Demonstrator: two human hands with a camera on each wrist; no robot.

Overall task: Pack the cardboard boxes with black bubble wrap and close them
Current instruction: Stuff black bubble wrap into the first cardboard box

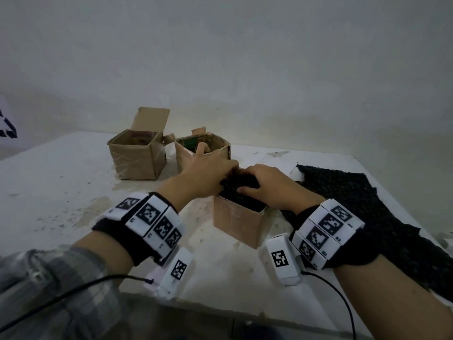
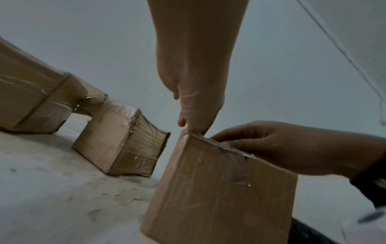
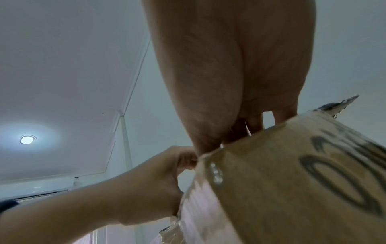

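The nearest cardboard box (image 1: 239,224) stands open on the table with black bubble wrap (image 1: 242,201) filling its mouth. My right hand (image 1: 247,185) curls over a wad of that wrap from the right, thumb on top, pushing it down. My left hand (image 1: 221,169) reaches across from the left, and its fingers curl at the box's far left corner. In the left wrist view the left fingertips (image 2: 195,128) meet the box (image 2: 219,181) at its top corner. In the right wrist view the right fingers (image 3: 240,130) go down behind the box wall (image 3: 292,181).
Two more open cardboard boxes (image 1: 137,157) (image 1: 186,158) stand behind, close to my left hand. A large sheet of black bubble wrap (image 1: 355,192) lies on the right of the stained white table (image 1: 61,192). Cables trail from both wristbands near the front edge.
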